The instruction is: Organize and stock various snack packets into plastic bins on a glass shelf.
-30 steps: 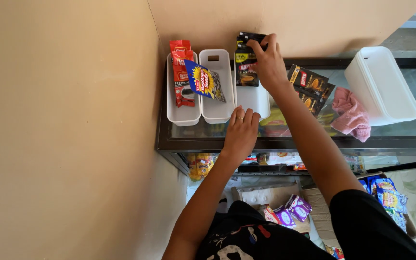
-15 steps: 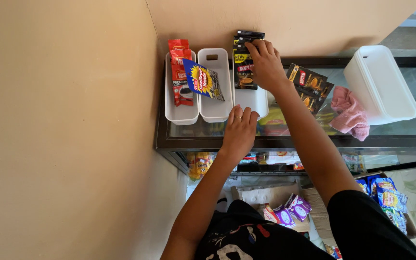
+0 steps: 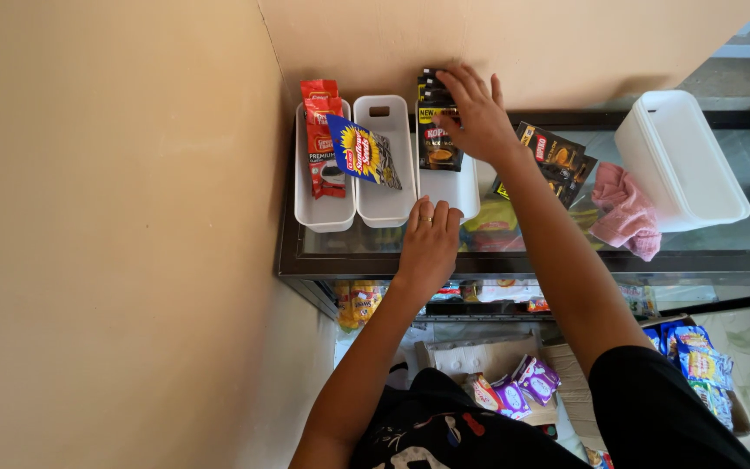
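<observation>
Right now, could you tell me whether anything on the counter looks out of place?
The blue packet lies tilted across two white bins instead of inside one, and a pink cloth sits crumpled on the glass counter.

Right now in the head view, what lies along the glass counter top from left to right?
Bin with red packets → bin with blue sunflower-seed packet → bin with black packets, right hand on them → loose black packets → pink cloth → upturned white bin.
</observation>
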